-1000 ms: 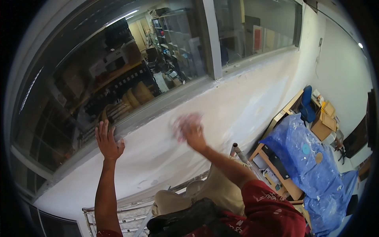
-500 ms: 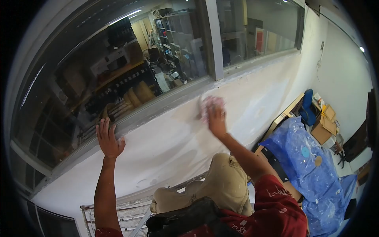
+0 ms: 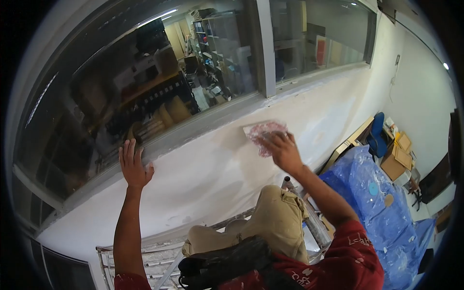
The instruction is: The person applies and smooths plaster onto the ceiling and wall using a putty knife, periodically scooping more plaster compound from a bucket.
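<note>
Below the window, a red and white patterned cloth or sheet (image 3: 263,135) lies against the pale, patchy wall (image 3: 203,164). My right hand (image 3: 285,151) presses on its right part with the fingers bent over it, and the cloth's left edge sticks out past the fingertips. Farther left, my left hand (image 3: 134,164) rests with spread fingers on the grey window frame (image 3: 169,137) and the glass, holding nothing.
Metal scaffold bars (image 3: 154,258) run beneath my bent legs. A scaffold pipe end (image 3: 287,180) stands by my knee. At the right are a blue plastic sheet (image 3: 372,193), a blue chair (image 3: 376,135) and cardboard boxes (image 3: 396,160).
My right hand and the cloth have moved to the right along the wall and slightly down, and more of the cloth shows. My left hand has stayed at the window frame.
</note>
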Demonstrator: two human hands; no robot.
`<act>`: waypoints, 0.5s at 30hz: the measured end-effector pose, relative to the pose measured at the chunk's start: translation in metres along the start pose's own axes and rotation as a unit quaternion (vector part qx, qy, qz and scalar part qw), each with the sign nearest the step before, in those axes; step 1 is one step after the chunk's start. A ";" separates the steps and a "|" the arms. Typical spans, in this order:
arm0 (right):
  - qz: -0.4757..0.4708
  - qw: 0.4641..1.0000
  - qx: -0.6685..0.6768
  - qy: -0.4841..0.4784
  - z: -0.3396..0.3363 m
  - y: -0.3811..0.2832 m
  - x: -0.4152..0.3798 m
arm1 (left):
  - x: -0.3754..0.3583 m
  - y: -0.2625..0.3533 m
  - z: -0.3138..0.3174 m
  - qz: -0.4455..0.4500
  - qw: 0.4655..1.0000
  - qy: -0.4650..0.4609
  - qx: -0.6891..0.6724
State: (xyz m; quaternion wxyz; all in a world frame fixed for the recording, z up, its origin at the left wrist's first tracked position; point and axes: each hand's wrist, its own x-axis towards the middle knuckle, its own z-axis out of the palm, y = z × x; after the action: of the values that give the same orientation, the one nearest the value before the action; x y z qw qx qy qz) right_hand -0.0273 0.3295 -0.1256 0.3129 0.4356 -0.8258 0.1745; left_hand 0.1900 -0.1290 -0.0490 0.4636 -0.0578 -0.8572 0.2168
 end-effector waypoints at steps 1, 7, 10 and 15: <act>-0.020 1.000 -0.009 0.007 -0.012 0.004 0.009 | 0.001 0.000 -0.001 -0.002 1.000 0.001 -0.006; -0.101 0.994 -0.031 0.029 -0.036 0.012 0.056 | -0.003 -0.001 0.001 -0.006 1.000 0.001 -0.007; -0.130 0.991 -0.002 0.026 -0.041 0.004 0.069 | -0.003 -0.002 0.001 -0.011 1.000 -0.003 -0.009; -0.152 0.988 -0.003 0.011 -0.029 -0.016 0.078 | -0.004 0.000 0.002 -0.021 1.000 -0.011 -0.005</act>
State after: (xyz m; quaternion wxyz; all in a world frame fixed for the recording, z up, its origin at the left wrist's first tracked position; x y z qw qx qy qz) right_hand -0.0365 0.2892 -0.0523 0.3459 0.5531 -0.7472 0.1271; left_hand 0.1905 -0.1311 -0.0529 0.4584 -0.0393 -0.8642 0.2036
